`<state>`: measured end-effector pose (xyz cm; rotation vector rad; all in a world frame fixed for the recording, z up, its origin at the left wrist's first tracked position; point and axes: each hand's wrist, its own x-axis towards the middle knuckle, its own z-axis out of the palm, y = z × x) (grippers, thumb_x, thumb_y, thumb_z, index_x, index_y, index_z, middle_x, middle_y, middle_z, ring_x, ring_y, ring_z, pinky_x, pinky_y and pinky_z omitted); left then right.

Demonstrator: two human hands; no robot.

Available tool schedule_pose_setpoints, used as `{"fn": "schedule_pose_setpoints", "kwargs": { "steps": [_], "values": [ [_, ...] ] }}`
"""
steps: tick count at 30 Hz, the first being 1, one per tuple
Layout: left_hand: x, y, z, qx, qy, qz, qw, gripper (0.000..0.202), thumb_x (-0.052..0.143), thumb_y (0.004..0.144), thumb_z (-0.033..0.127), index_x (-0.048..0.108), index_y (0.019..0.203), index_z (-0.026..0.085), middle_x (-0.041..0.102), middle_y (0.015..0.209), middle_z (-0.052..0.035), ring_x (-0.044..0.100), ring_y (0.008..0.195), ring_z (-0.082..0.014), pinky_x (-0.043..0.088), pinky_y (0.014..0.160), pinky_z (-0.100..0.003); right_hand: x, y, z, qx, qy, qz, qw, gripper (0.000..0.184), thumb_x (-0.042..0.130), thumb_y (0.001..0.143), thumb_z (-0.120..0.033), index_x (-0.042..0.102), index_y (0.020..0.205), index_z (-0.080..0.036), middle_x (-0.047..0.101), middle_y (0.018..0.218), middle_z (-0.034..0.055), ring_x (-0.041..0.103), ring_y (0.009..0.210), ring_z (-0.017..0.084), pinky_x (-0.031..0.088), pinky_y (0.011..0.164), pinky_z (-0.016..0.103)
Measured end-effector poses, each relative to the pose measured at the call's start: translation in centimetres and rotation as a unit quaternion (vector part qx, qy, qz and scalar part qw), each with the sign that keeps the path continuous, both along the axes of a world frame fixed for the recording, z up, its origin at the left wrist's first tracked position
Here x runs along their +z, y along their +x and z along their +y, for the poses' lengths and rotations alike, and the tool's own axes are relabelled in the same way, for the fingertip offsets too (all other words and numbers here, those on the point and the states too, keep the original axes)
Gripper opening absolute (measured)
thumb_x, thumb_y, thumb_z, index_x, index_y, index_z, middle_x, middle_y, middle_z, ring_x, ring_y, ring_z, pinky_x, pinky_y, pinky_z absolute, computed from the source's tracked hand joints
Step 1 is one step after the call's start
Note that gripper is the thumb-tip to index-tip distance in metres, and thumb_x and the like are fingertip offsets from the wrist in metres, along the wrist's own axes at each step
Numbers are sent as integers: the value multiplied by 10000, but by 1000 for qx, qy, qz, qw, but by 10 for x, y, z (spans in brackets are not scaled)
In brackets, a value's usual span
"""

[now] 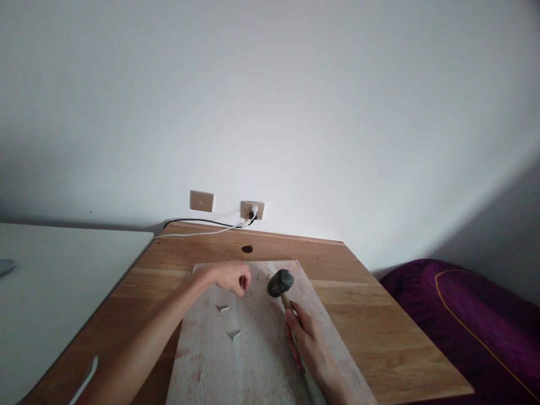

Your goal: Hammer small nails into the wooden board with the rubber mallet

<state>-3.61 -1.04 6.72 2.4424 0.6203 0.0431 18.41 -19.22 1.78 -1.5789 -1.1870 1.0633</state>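
A pale wooden board lies on a brown wooden table. My left hand reaches over the board's far end with fingertips pinched on a small nail held against the board. My right hand grips the handle of a hammer; its dark head hovers just right of my left fingers. Two loose nails lie on the board nearer to me.
A white table adjoins on the left. A wall socket with plugged cables and a switch plate sit on the white wall behind. A purple cushion or bedding lies at the right.
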Motion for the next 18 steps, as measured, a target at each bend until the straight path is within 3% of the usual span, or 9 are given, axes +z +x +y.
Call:
{"fn": "schedule_pose_setpoints", "kwargs": {
  "steps": [7, 18],
  "values": [
    [8, -5, 7, 84, 21, -90, 992, 88, 640, 781, 127, 699, 817, 181, 688, 762, 15, 634, 714, -136, 430, 654, -211, -2, 1, -1, 6, 2, -2, 1000, 681, 510, 870, -782, 584, 1163, -172, 451, 546, -87, 361, 324, 73, 299, 276, 193],
    [-3, -2, 11, 91, 107, -92, 986, 157, 624, 796, 61, 709, 828, 189, 721, 841, -25, 660, 765, -164, 408, 684, -229, 1, 0, -1, 0, 1, -2, 1000, 738, 532, 839, -815, 588, 1177, -161, 471, 579, -73, 385, 339, 76, 312, 277, 202]
  ]
}}
